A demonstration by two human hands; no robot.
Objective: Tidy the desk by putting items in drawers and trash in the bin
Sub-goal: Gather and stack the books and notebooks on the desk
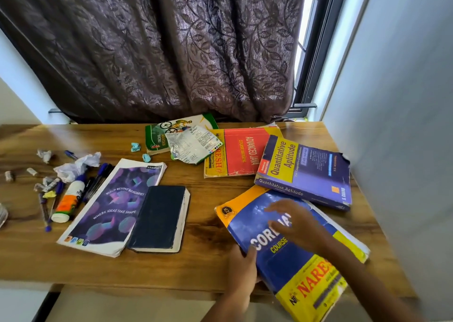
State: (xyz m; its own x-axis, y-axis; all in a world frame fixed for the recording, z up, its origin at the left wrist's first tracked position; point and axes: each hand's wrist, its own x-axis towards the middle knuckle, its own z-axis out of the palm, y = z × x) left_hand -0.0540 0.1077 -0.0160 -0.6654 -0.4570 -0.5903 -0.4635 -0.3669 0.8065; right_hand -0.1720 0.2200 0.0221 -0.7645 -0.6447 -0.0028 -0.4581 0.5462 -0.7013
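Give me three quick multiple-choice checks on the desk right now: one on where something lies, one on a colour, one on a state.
1. Where does the crumpled wrapper lie?
A. Across the green book and the red Advanced Java book
B. On the black notebook
C. Under the glue stick

2. What colour are the two small paper balls near the green book?
A. Red
B. Light blue
C. Black

3. What is the state of the blue Core Java book?
A. Standing upright against the curtain
B. Open, pages showing
C. Closed, jutting over the desk's front edge, both hands on it

Key: 1 A, it overlaps both covers. 2 B, both are pale blue. 3 C, the left hand holds its near edge while the right hand rests on the cover.
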